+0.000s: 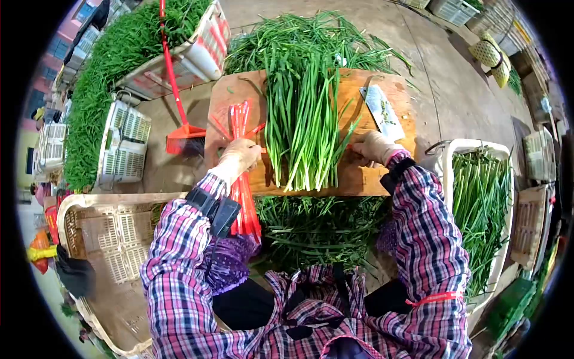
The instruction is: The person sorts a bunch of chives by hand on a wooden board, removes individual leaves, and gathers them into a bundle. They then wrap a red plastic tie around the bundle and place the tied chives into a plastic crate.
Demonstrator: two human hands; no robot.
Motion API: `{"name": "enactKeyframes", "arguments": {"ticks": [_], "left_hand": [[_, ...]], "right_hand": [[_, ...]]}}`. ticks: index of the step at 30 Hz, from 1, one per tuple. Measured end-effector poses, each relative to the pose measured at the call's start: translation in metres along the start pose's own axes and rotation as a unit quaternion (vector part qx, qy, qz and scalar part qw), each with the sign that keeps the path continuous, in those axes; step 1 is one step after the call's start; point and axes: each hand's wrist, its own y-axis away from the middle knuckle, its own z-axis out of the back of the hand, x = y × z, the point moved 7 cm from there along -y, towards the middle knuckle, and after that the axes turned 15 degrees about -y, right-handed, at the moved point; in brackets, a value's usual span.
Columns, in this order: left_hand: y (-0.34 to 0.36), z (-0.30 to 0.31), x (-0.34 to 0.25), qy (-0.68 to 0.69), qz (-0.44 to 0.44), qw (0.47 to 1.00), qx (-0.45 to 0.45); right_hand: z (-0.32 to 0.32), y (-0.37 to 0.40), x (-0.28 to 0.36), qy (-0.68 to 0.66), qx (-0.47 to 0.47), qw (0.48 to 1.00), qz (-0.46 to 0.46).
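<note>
A bunch of long green stalks point(308, 119) lies on the wooden board point(239, 90), its pale cut ends toward me. My left hand point(240, 157) is at the left of the bunch, fingers closed on a red strip that reaches toward the stalks. Under and beside that hand lies a bundle of red strips point(242, 203), hanging over the board's near edge. To the right of the bunch, my right hand point(373, 149) has its fingers curled together; what they pinch is too small to make out. A wide cleaver blade point(382, 113) with green scraps rests beyond it.
Loose greens point(323, 39) are heaped behind the board, and more leaves point(323, 227) lie below it. A beige crate point(119, 233) stands at left, a white crate of stalks point(511, 197) at right. A red dustpan point(182, 137) and leaf-filled crates point(125, 140) are at upper left.
</note>
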Motion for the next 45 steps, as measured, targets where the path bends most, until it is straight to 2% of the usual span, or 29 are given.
{"name": "enactKeyframes", "arguments": {"ticks": [2, 4, 7, 8, 10, 11, 12, 14, 15, 16, 18, 19, 20, 22, 24, 25, 26, 27, 28, 29, 30, 32, 33, 36, 37, 39, 40, 42, 45], "left_hand": [[0.001, 0.002, 0.001, 0.039, 0.021, 0.999, 0.006], [-0.003, 0.000, 0.007, 0.054, 0.022, 0.998, 0.016], [-0.001, 0.000, 0.009, 0.080, 0.016, 0.995, 0.050], [0.002, 0.002, 0.004, 0.077, 0.018, 0.995, 0.055], [0.014, 0.011, -0.005, 0.014, -0.001, 1.000, 0.015], [0.019, 0.016, -0.009, -0.004, -0.016, 1.000, -0.007], [0.011, 0.026, -0.011, -0.070, -0.046, 0.996, -0.032], [0.023, 0.050, -0.037, -0.199, -0.155, 0.950, -0.182], [0.025, 0.054, -0.047, -0.183, -0.201, 0.934, -0.231], [0.020, 0.053, -0.053, -0.184, -0.201, 0.934, -0.229], [0.038, 0.041, -0.105, -0.189, -0.444, 0.827, -0.288], [0.036, 0.027, -0.119, -0.245, -0.450, 0.812, -0.279], [0.035, 0.011, -0.132, -0.299, -0.455, 0.794, -0.270], [0.033, -0.022, -0.152, -0.375, -0.431, 0.790, -0.222], [0.018, -0.056, -0.160, -0.460, -0.427, 0.752, -0.199], [0.009, -0.070, -0.159, -0.478, -0.416, 0.753, -0.176], [0.002, -0.080, -0.158, -0.497, -0.402, 0.753, -0.157], [0.001, -0.088, -0.157, -0.504, -0.418, 0.737, -0.167], [-0.001, -0.092, -0.156, -0.463, -0.435, 0.755, -0.163], [0.000, -0.095, -0.157, -0.475, -0.424, 0.753, -0.166], [0.001, -0.099, -0.158, -0.486, -0.414, 0.752, -0.166], [0.005, -0.096, -0.160, -0.469, -0.417, 0.761, -0.166], [0.010, -0.094, -0.161, -0.465, -0.425, 0.758, -0.168], [0.005, -0.094, -0.155, -0.449, -0.422, 0.770, -0.167], [0.003, -0.095, -0.154, -0.447, -0.422, 0.770, -0.168], [0.001, -0.095, -0.153, -0.437, -0.413, 0.786, -0.141], [0.001, -0.096, -0.152, -0.442, -0.402, 0.791, -0.129], [0.001, -0.096, -0.153, -0.453, -0.404, 0.785, -0.127], [0.000, -0.096, -0.152, -0.439, -0.410, 0.788, -0.131]], "right_hand": [[-0.002, -0.002, 0.004, -0.013, 0.009, 0.999, 0.036], [0.000, 0.006, 0.002, -0.063, 0.005, 0.997, 0.032], [0.006, 0.013, -0.008, -0.218, -0.019, 0.975, 0.040], [0.010, 0.017, -0.008, -0.223, -0.017, 0.974, 0.036], [0.027, 0.036, -0.014, -0.237, -0.114, 0.964, 0.037], [0.037, 0.037, -0.023, -0.217, -0.129, 0.965, 0.068], [0.043, 0.059, -0.021, -0.277, -0.181, 0.943, 0.029], [0.058, 0.073, -0.019, -0.255, -0.230, 0.929, 0.137], [0.060, 0.083, -0.010, -0.259, -0.241, 0.921, 0.161], [0.055, 0.094, -0.010, -0.299, -0.189, 0.925, 0.135], [0.038, 0.104, -0.001, -0.180, -0.227, 0.941, 0.177], [0.019, 0.092, -0.010, -0.246, -0.142, 0.948, 0.143], [0.007, 0.102, 0.006, -0.155, -0.142, 0.962, 0.175], [-0.019, 0.091, 0.004, -0.165, -0.105, 0.974, 0.116], [-0.034, 0.068, -0.007, -0.247, -0.125, 0.959, 0.059], [-0.041, 0.052, -0.013, -0.328, -0.104, 0.935, 0.079], [-0.041, 0.057, -0.004, -0.333, -0.123, 0.932, 0.077], [-0.046, 0.042, -0.010, -0.329, -0.139, 0.930, 0.088], [-0.050, 0.026, -0.014, -0.326, -0.155, 0.927, 0.100], [-0.054, 0.035, -0.004, -0.328, -0.144, 0.932, 0.049], [-0.053, 0.020, -0.002, -0.280, -0.195, 0.931, 0.125], [-0.062, 0.008, -0.014, -0.346, -0.203, 0.906, 0.134], [-0.061, 0.008, -0.015, -0.341, -0.207, 0.910, 0.114], [-0.068, 0.028, -0.001, -0.482, -0.144, 0.863, 0.051], [-0.068, 0.030, 0.000, -0.481, -0.144, 0.863, 0.051], [-0.069, 0.034, 0.000, -0.529, -0.129, 0.836, 0.072], [-0.070, 0.036, -0.002, -0.526, -0.128, 0.837, 0.074], [-0.070, 0.044, 0.007, -0.513, -0.107, 0.840, 0.143], [-0.076, 0.070, 0.017, -0.488, -0.068, 0.854, 0.169]]}}
